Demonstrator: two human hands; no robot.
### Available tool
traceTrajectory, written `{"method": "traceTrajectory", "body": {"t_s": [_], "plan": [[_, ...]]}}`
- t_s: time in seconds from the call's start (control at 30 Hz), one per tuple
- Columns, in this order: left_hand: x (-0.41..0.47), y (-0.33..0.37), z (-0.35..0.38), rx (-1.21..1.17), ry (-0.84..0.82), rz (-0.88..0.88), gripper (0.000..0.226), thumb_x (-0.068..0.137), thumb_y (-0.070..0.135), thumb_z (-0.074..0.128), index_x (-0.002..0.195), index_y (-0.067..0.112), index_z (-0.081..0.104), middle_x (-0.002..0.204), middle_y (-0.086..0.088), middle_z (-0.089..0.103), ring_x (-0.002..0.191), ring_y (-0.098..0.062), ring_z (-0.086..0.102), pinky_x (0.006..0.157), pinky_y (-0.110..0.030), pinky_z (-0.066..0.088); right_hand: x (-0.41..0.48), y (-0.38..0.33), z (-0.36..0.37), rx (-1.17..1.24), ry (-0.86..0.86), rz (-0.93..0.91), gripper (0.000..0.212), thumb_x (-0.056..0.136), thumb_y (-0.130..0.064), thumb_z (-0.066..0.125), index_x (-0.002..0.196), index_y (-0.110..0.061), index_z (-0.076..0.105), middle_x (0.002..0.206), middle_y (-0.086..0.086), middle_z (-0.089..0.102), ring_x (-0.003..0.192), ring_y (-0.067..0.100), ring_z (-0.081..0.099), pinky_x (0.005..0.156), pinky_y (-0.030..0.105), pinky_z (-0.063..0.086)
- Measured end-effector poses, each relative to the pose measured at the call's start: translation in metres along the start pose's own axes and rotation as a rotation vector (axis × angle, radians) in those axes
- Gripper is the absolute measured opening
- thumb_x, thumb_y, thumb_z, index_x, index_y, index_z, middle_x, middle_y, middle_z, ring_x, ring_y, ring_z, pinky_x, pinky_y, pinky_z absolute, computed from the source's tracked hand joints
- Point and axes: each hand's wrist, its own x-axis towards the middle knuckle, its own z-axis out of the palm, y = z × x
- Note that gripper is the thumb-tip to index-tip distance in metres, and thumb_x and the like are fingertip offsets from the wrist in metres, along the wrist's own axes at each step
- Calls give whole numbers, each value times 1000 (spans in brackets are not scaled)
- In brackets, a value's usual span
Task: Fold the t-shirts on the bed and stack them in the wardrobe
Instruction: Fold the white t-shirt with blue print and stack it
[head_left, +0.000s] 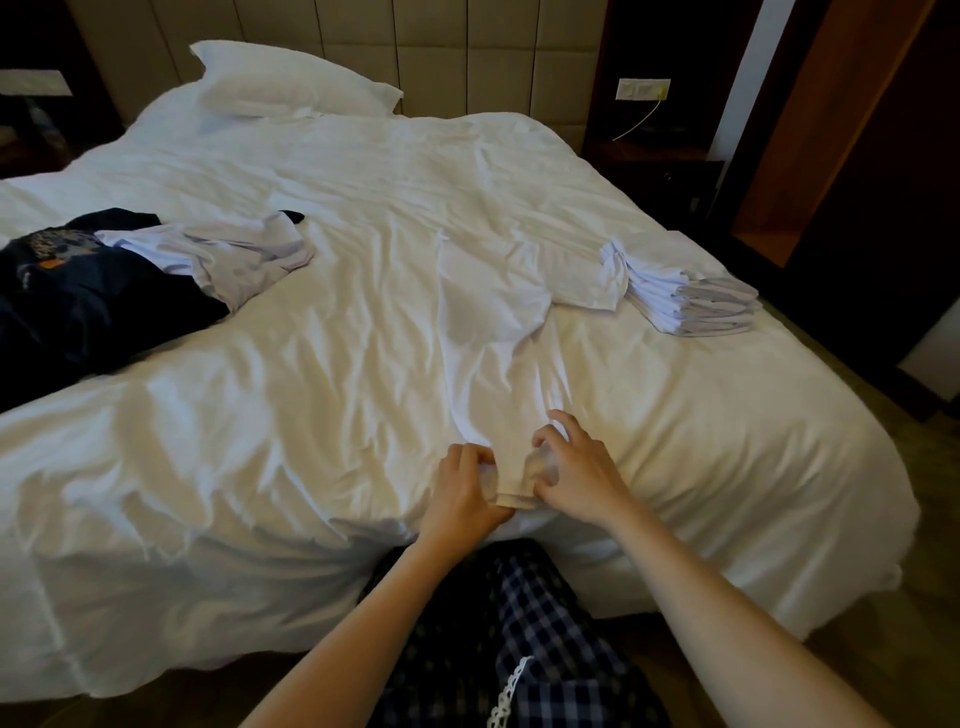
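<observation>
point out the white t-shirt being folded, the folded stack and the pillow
white t-shirt (483, 312), head view, middle of its body
folded stack (696, 304), head view, near side with the layered edges
pillow (291, 78), head view, centre of its top face

White pillow by padded headboard (cabled wall socket rightward)

The fingertips of the left hand are being hidden by the hem of the white t-shirt that is being pinched there. The fingers of the right hand are being blurred, so its grip is not being shown clearly. Far left of the left hand, the dark garment is being cut off by the edge. Beyond the right hand, the layers of the folded stack are being shown too small to count.
</observation>
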Motion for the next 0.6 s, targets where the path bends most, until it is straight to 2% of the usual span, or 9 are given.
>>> {"method": "traceTrajectory", "body": {"t_s": [0.13,0.2,0.27,0.3,0.37,0.43,0.5,0.57,0.6], "plan": [[0,15,-1,-49,-10,14,17,82,9,62,92,13,48,89,6,46,83,-16,47,64,-15,30,-4,4,6,-173,-99,11,73,78,-50,61,138,-21,31,154,6,9,142,25,15,107,42,25],[-1,22,-4,-64,-24,19,18,82,3,56,85,15,44,78,10,45,73,-13,44,60,-13,33,-9,1,9,-158,-9,-18,57,82,-46,53,130,-16,43,148,7,27,137,27,28,103,44,29],[-1,31,-7,-82,-12,26,20,80,-2,53,82,15,42,72,10,42,64,-10,39,59,-14,34,-11,-5,8,-119,215,-59,41,81,-35,40,103,-9,62,122,8,56,112,29,57,88,44,41],[-1,35,-9,-93,4,24,22,78,-5,51,81,15,42,69,10,41,61,-8,36,58,-14,34,-10,-4,8,-95,309,-58,40,78,-33,37,93,-9,65,109,5,62,100,26,63,82,42,44],[1,41,-14,-131,41,16,29,74,-10,48,78,17,41,66,9,39,58,-6,34,56,-14,33,-7,-7,4,-50,244,-53,43,76,-39,42,105,-14,62,116,-1,58,107,20,57,89,40,41],[2,44,-18,-176,75,3,38,71,-14,46,73,24,39,64,9,38,57,-6,33,54,-15,32,-6,-11,3,64,64,-55,70,69,-57,42,127,-20,49,133,-3,47,123,16,46,101,38,37],[3,46,-20,-194,109,-25,41,68,-16,43,71,24,39,62,9,37,56,-6,32,52,-17,30,-8,-15,5,183,44,-50,77,68,-60,48,134,-19,45,137,-2,47,124,17,47,102,35,38],[4,47,-20,-192,147,-23,40,70,-15,42,70,25,39,60,8,36,55,-7,31,53,-18,29,-10,-18,9,235,199,-39,51,80,-38,59,124,-13,55,123,2,58,111,22,55,96,35,42],[5,47,-20,-183,164,-8,41,72,-14,43,68,26,38,59,8,36,54,-7,32,53,-19,30,-12,-19,9,251,301,-42,35,82,-29,57,112,-10,61,109,4,63,99,24,59,89,38,45]]}}
